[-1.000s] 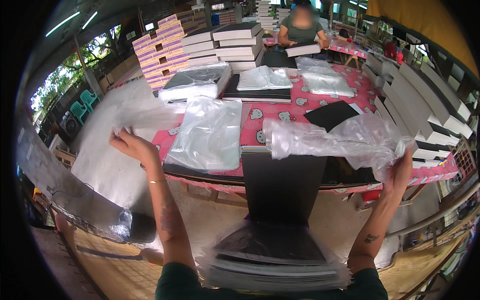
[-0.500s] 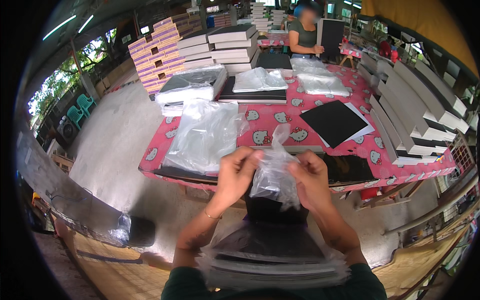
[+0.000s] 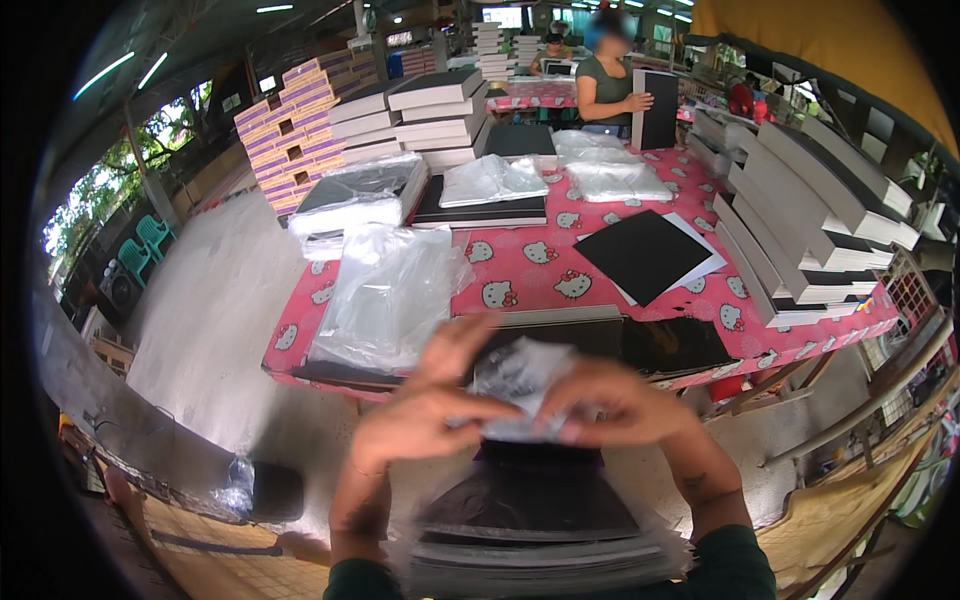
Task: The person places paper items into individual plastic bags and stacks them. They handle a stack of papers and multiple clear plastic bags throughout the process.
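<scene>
With left fingers [image 3: 461,347] spread, right fingers [image 3: 572,398] curled against crumpled clear plastic [image 3: 522,372], too blurred to tell if gripping, between the wrapped black stack [image 3: 530,505] near the body and the pink worktop [image 3: 536,292] bearing clear bags [image 3: 375,300].

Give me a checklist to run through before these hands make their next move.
1. Both hands at the piece: left hand and right hand are both at the crumpled clear plastic. Ok.
2. Grip secure: the fingers are too blurred to judge. Cannot tell.
3. Plastic smooth and flat: it is bunched up between the hands. Not ok.
4. Clear bags on the table: they lie at the near left of the pink table. Ok.
5. Black sheet away from the hands: it lies flat on the table, apart from both. Ok.
6. Co-worker out of the way: standing at the table's far side. Ok.
</scene>
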Demonstrator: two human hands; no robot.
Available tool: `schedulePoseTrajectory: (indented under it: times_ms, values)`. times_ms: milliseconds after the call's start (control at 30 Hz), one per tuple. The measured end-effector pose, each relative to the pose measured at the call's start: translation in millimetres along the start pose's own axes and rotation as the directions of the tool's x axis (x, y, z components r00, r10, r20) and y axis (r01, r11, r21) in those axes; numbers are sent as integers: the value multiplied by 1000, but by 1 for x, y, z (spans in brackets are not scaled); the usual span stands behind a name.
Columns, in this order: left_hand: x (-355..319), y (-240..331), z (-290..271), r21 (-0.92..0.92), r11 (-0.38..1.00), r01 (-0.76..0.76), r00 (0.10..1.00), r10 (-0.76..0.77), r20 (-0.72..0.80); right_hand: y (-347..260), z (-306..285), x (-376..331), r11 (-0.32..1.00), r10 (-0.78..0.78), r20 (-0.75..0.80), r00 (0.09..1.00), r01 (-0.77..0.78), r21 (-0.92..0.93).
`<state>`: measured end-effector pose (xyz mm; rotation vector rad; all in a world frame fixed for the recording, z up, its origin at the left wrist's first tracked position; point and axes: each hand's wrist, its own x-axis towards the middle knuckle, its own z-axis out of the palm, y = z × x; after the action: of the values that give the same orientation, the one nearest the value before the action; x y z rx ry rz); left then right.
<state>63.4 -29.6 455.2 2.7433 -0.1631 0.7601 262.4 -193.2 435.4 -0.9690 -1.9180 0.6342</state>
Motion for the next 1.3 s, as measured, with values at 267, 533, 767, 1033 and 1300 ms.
schedulePoseTrajectory:
  times_ms: [267,533,767,1033,1300]
  values:
    - [2,-30,-20,516,812,275,961,-218,-169,-43,-60,-27,151,472,-600,646,-729,-667]
    - [11,7,-7,-509,815,276,904,-40,426,41,-56,-95,854,201,-497,844,97,512]
    - [-19,-21,16,-980,-182,75,923,-359,138,55,-35,-107,922,269,111,957,-289,257]
    - [-56,-40,43,-986,-160,-52,933,-360,9,51,-10,-114,729,545,346,764,-635,254]
    - [-64,-76,77,-916,314,252,731,-682,-33,74,-19,-97,866,429,-370,824,-492,-92]
